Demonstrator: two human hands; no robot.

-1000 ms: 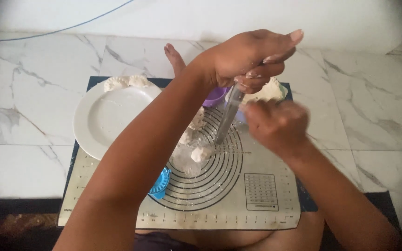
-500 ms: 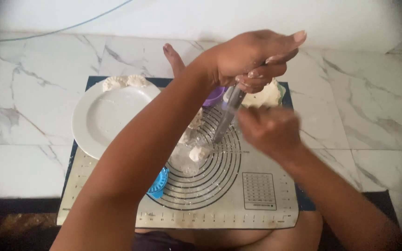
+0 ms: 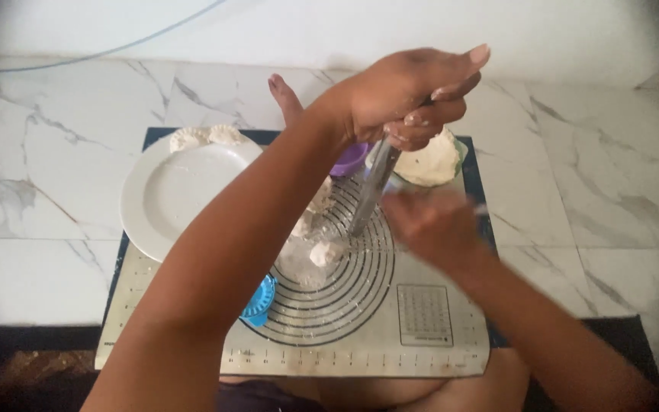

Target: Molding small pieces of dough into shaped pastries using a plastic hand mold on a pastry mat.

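Above the mat (image 3: 436,358), left hand (image 3: 406,95) grips a shiny metal tool (image 3: 371,191).

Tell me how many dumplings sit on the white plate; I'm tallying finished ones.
2: both dumplings lie side by side on the white plate's far rim. The left forearm may hide others.

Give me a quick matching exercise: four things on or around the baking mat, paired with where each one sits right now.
Things:
1. white plate
2. blue mould
3. metal rolling pin
4. dough bowl

Places:
a. far right corner of the mat
b. gripped in the left hand, tilted down to the mat
c. left edge of the mat
d. near side of the ring pattern, beside the left forearm

Pairs: 1-c, 2-d, 3-b, 4-a
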